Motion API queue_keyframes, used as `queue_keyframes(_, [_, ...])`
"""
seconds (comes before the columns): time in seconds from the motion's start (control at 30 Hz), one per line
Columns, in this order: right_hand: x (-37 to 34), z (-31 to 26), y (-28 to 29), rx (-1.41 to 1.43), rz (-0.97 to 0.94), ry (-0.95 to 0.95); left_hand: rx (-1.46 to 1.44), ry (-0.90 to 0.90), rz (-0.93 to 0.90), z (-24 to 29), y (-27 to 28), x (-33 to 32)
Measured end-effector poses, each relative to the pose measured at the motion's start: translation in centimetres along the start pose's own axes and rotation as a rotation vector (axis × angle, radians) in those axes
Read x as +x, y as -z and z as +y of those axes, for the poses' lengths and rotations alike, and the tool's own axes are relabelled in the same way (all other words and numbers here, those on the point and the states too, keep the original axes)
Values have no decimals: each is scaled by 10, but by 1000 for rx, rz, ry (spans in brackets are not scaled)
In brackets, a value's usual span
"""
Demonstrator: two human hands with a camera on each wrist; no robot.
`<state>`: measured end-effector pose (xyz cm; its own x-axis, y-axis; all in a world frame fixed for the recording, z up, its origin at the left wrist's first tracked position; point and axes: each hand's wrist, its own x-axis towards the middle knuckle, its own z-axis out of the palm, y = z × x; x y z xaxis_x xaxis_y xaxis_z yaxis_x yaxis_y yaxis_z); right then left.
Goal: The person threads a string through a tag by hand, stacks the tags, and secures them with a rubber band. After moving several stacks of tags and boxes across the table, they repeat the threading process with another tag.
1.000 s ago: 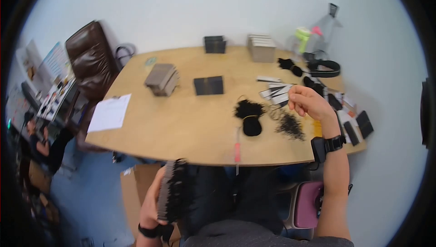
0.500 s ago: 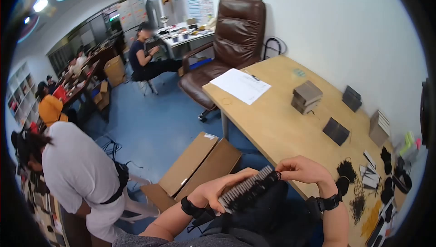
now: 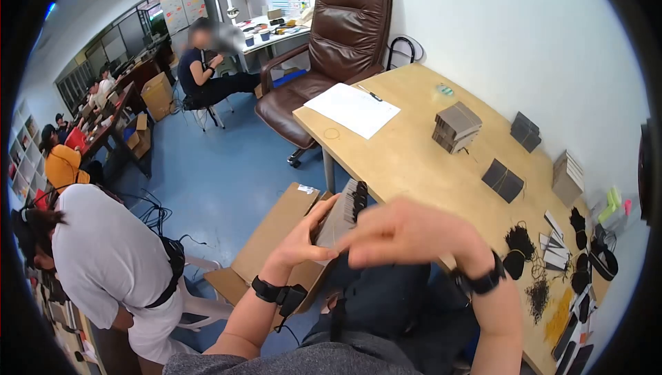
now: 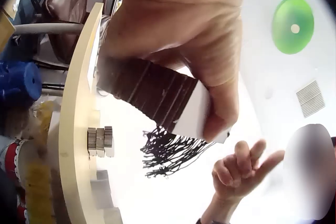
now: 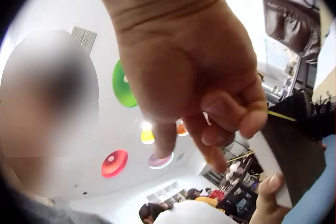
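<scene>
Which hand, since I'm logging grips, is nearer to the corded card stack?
Left. The left hand grips the corded card stack; the right hand is close by, but the left wrist view shows it apart from the stack.

We see the left grip (image 3: pixel 298 242) holding a grey stack (image 3: pixel 336 224), black along its upper right edge, above a cardboard box (image 3: pixel 265 233). The blurred right grip (image 3: pixel 410 233) partly overlaps the stack in view; whether they touch, we cannot tell. On the tabletop (image 3: pixel 403 120) we note a white sheet (image 3: pixel 352 109), a brown stack (image 3: pixel 458 126) and a banded dark bundle (image 3: pixel 503 180).
</scene>
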<state>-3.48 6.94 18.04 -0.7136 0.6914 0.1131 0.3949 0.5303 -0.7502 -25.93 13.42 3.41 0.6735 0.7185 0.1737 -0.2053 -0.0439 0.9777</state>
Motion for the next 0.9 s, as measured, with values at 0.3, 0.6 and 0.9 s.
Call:
queue_keyframes(0.3, [-32, 10, -25, -1055, 580, -601, -218, -317, 296, -20, -8, -18])
queue_keyframes(0.6, [4, -42, -49, -1376, 67, 269, -318, 79, 181, 2, -18, -24])
queue_keyframes(0.9, [21, 19, 2, -62, -113, -135, -443, 62, -121, 5, -18, -51])
